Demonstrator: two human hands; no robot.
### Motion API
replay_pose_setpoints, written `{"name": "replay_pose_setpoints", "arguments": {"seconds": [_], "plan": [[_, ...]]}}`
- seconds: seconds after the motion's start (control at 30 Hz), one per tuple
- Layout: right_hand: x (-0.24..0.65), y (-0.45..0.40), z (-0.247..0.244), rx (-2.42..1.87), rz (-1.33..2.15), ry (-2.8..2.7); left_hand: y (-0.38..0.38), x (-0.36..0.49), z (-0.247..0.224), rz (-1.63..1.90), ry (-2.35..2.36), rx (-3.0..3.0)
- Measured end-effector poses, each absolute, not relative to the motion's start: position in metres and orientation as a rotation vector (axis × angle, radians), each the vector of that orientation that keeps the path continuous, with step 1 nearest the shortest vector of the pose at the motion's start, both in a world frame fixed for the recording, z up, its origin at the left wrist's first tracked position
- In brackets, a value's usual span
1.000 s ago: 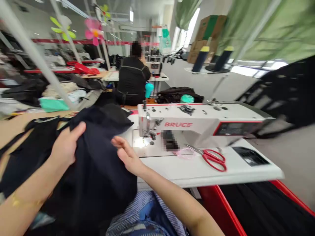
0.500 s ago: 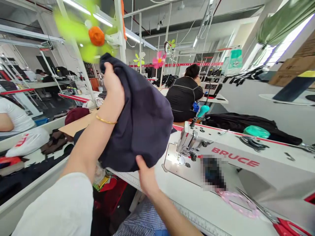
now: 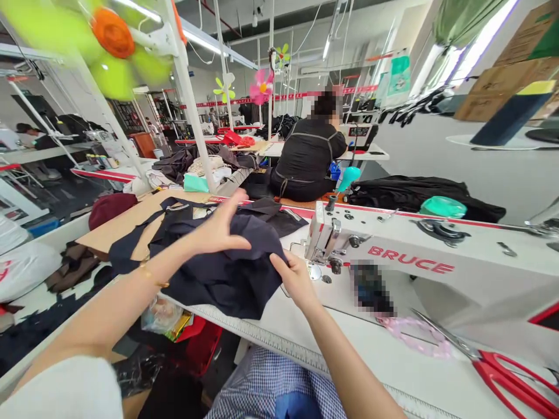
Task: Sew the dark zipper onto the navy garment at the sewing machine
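A dark navy piece of fabric point(image 3: 231, 279) lies rumpled on the sewing table, left of the sewing machine point(image 3: 410, 250). My left hand point(image 3: 222, 230) hovers over this cloth with thumb and fingers spread, holding nothing. At the cloth's right edge, my right hand point(image 3: 294, 273) pinches it between thumb and fingers, close to the machine's needle area. More dark cut fabric point(image 3: 135, 238) is spread behind and to the left.
Red-handled scissors point(image 3: 502, 366) and a pink beaded ring point(image 3: 419, 337) lie at the right. A ruler strip point(image 3: 301, 352) runs along the table's front edge. A green fan point(image 3: 113, 35) spins at upper left. A co-worker in black point(image 3: 305, 157) sits ahead.
The navy fabric has come down from mid-air onto the table. My left hand has let go of it and opened. My right hand has moved up and right, to the cloth's right edge.
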State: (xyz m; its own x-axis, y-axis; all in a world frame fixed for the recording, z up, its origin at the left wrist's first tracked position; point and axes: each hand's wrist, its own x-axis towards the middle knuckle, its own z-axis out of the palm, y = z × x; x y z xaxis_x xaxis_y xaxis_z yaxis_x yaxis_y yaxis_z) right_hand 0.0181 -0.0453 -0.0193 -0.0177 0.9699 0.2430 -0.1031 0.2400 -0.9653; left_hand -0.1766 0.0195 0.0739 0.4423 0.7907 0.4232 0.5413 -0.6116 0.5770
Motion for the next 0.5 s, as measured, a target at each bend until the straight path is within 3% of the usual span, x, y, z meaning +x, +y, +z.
{"name": "replay_pose_setpoints", "arguments": {"seconds": [0.1,0.17,0.27,0.37,0.5], "plan": [[0.006,-0.048,-0.023,-0.917,0.928,-1.303,0.03,-0.131,0.061,0.254,0.754,2.741],[-0.001,-0.055,-0.038,-0.941,0.9,-1.196,0.035,-0.116,0.053,0.151,0.711,2.764],[-0.022,-0.069,-0.075,-1.04,1.031,-1.043,0.034,-0.115,0.057,0.337,0.804,2.776],[-0.047,-0.075,-0.104,-1.089,1.389,-1.048,0.029,-0.124,0.081,0.58,0.924,2.792],[-0.053,-0.056,-0.087,-0.918,1.579,-1.033,0.03,-0.156,0.117,1.128,1.078,2.685]]}}
